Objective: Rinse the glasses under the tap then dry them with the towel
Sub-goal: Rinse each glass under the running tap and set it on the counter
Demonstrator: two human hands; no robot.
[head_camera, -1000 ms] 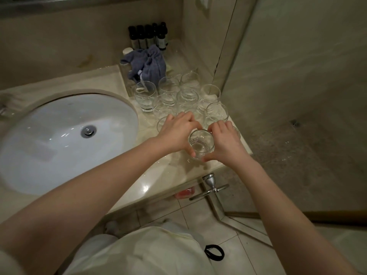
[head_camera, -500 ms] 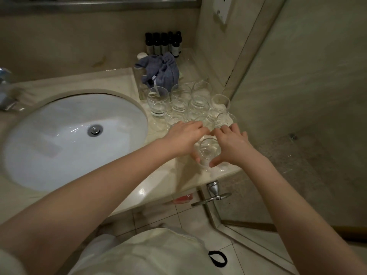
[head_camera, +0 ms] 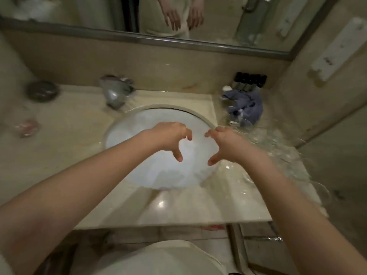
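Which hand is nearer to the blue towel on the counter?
Right. The right hand hangs over the sink's right edge, just below-left of the blue towel. The left hand is over the basin's middle, farther from it.

Glasses, towel and tap on a bathroom counter

Clear glasses (head_camera: 278, 143) blur together at right; the crumpled blue towel (head_camera: 246, 108) lies beyond them; the chrome tap (head_camera: 114, 92) stands far left.

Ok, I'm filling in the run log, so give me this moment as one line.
left hand: empty, over sink | right hand: empty, over sink | glasses: on counter, blurred | towel: untouched | tap: no water visible
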